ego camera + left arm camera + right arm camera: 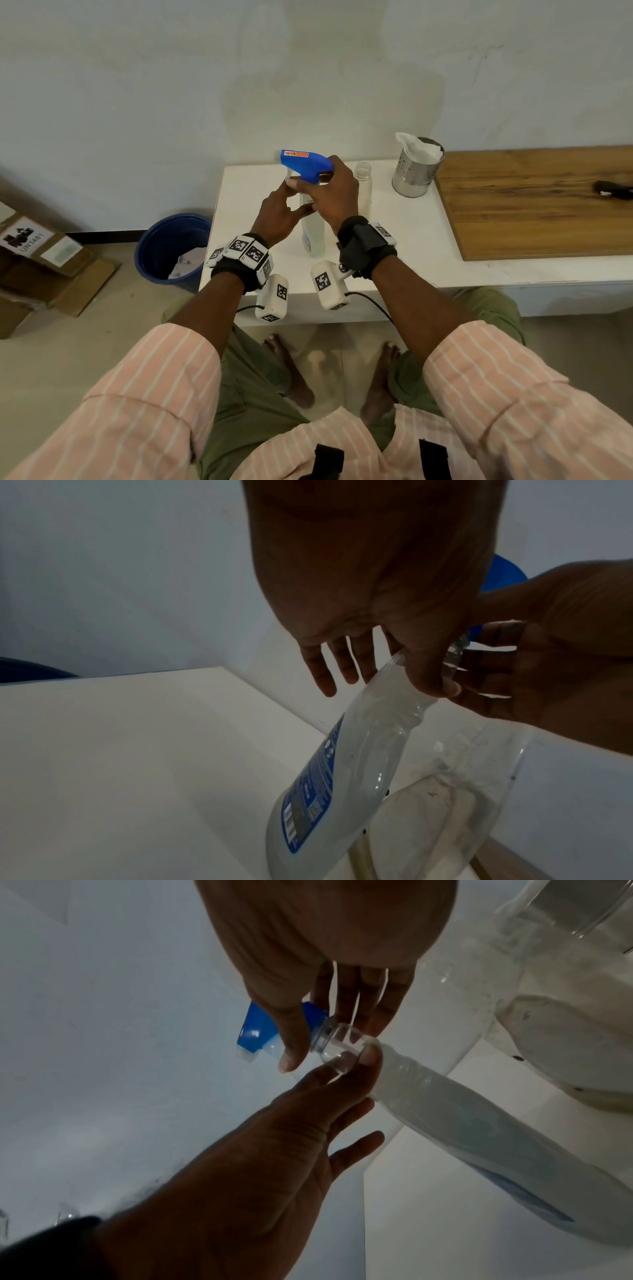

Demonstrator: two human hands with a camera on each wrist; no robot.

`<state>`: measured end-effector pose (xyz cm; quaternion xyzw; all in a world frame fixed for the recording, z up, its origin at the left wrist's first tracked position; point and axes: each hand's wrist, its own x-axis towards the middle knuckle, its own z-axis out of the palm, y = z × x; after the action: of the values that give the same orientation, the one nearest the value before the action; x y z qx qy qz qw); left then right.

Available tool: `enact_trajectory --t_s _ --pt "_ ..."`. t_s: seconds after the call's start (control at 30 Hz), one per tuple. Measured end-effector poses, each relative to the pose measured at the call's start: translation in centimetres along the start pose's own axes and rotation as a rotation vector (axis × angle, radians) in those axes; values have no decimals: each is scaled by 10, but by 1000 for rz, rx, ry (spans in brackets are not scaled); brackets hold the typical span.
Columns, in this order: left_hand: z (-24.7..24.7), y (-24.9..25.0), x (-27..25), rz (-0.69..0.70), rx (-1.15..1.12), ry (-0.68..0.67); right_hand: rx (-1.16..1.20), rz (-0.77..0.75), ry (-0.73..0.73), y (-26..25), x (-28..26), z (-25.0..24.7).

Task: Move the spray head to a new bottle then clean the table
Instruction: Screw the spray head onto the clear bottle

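My right hand (334, 195) grasps the blue spray head (305, 164), thumb and fingers curled around its clear collar at the top of the filled bottle (312, 233); my left hand (275, 216) pinches that bottle's neck with thumb and forefinger, the other fingers (337, 661) loose and spread; the spray head sits on the bottle's neck, nozzle pointing left, though I cannot tell whether it is screwed tight; the bottle stands on the white counter (394, 240), towards its left end; just beyond my right hand stands an uncapped clear bottle (363, 185), close enough to crowd the far side; further right is a perforated metal cup (416, 169) stuffed with white tissue (419, 145); a wooden board (534, 202) covers the counter's right part, a dark object (613, 190) lying on it; bare counter lies near me and to the left, up to the edge; below that left edge sits a blue bin (171, 246) on the floor, cardboard boxes (44, 253) further left; a pale wall (205, 85) closes the far side.
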<state>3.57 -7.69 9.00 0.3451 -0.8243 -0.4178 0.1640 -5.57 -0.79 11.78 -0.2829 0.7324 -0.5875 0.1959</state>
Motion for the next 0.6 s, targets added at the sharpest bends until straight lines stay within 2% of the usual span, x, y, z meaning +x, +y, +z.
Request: enact_trajectory --t_s 0.17,0.37,0.53,0.6 --pt "-6 1 1 8 59 -39 23 29 -92 4 2 -2" --pt "-5 11 1 -17 91 -80 24 -16 47 2 1 1" --pt "-13 2 2 -19 98 -110 33 -28 -68 1 0 0" --pt "-14 2 3 -22 108 -112 22 -23 -48 2 1 -2"
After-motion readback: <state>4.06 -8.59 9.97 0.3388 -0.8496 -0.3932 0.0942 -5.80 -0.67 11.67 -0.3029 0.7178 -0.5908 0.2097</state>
